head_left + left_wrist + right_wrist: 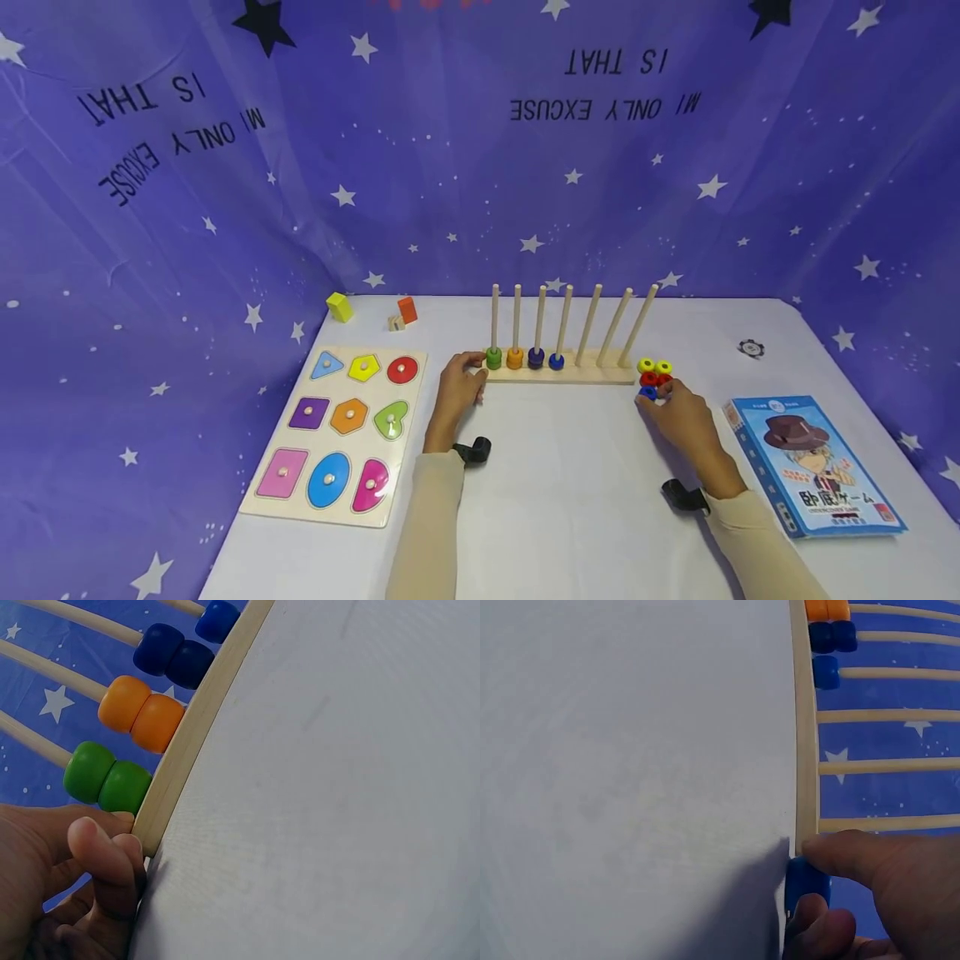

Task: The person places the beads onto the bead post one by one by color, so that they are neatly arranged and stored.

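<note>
L hand [456, 390] grips L end of wooden rack [558, 377], which sits btwn both hands; R hand [686, 421] pinches blue bead [805, 881] near rack's R end, next to red beads [645, 380].

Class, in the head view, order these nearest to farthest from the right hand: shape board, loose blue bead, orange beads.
1. Loose blue bead, touching the right hand
2. Orange beads, second peg from left
3. Shape board, left of peg rack

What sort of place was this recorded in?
Probably a makeshift tabletop filming setup: star-printed purple cloth rises around a white table that holds a pegged bead rack.
</note>
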Tool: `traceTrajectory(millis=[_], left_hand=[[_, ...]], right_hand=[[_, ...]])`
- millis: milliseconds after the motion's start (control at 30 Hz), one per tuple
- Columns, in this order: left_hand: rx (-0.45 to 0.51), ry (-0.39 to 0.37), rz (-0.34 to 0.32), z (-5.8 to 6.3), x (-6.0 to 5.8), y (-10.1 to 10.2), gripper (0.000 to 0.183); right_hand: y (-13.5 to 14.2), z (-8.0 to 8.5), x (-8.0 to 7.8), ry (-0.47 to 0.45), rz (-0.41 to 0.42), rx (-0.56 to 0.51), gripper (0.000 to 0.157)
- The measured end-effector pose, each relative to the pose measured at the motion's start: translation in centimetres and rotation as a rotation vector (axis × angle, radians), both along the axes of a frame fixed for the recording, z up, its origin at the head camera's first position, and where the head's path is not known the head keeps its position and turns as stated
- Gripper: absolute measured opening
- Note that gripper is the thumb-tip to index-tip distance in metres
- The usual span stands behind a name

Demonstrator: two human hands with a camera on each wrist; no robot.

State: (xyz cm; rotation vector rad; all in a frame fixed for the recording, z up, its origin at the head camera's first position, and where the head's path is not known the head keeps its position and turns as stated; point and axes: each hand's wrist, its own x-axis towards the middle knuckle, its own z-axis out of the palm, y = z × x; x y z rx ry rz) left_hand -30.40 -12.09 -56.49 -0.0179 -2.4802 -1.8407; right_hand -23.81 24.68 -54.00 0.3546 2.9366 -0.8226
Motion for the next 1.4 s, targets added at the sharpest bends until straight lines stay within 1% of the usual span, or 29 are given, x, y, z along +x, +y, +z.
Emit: traceTrajectory(millis=[133, 200, 267, 333, 400, 467, 533, 633, 733, 800, 900, 1033, 1133, 1233, 1400], left_hand=[[0.033, 0.006, -0.021, -0.1, 0.4, 0.0, 0.028], [0.038, 0.009, -0.029, -0.2, 0.4, -0.1, 0.028], [0.031, 0.007, -0.023, -0.3, 0.4, -0.2, 0.028], [0.019, 0.006, -0.011, -0.5, 0.3, -0.4, 0.028], [0.009, 0.004, 0.001, -0.5, 0.3, -0.6, 0.028], [0.011, 0.005, 0.006, -0.5, 0.3, -0.7, 0.028], [0.015, 0.007, 0.009, -0.4, 0.3, -0.8, 0.028], [0.014, 0.006, 0.011, -0.4, 0.3, -0.9, 0.027], [-0.006, 0.016, 0.012, -0.4, 0.2, -0.9, 0.027], [-0.020, 0.023, 0.012, -0.3, 0.1, -1.0, 0.027], [-0.023, 0.037, 0.016, -0.2, 0.1, -0.9, 0.027], [-0.012, 0.024, 0.007, -0.3, 0.3, -0.7, 0.026], [-0.019, 0.002, -0.007, -0.4, 0.5, -0.4, 0.026], [-0.024, -0.003, -0.009, -0.4, 0.6, -0.2, 0.026], [-0.019, 0.028, 0.007, 0.1, 0.3, -0.3, 0.026]], right_hand=[[-0.2, 0.2, 0.7, 0.024, -0.006, 0.004, 0.054], [-0.6, 0.9, 1.2, 0.055, 0.001, 0.005, 0.053], [-1.4, 2.2, 1.5, 0.129, 0.030, 0.014, 0.050], [-2.6, 4.3, 1.4, 0.223, 0.080, 0.004, 0.045], [-4.0, 6.9, 1.1, 0.316, 0.143, -0.007, 0.041], [-5.5, 9.6, 0.7, 0.372, 0.208, -0.032, 0.039], [-6.8, 12.1, 0.2, 0.392, 0.261, -0.064, 0.039], [-8.4, 15.1, -0.6, 0.418, 0.315, -0.067, 0.040], [-9.7, 17.4, -1.8, 0.437, 0.339, -0.052, 0.042], [-10.5, 18.5, -2.7, 0.442, 0.343, -0.036, 0.042], [-11.4, 19.5, -4.2, 0.419, 0.352, -0.028, 0.043], [-12.1, 19.7, -5.4, 0.352, 0.367, -0.017, 0.044], [-12.2, 19.5, -5.7, 0.304, 0.368, 0.007, 0.044], [-12.3, 19.5, -5.6, 0.293, 0.374, 0.031, 0.042], [-12.5, 19.8, -5.9, 0.296, 0.399, 0.055, 0.040]])
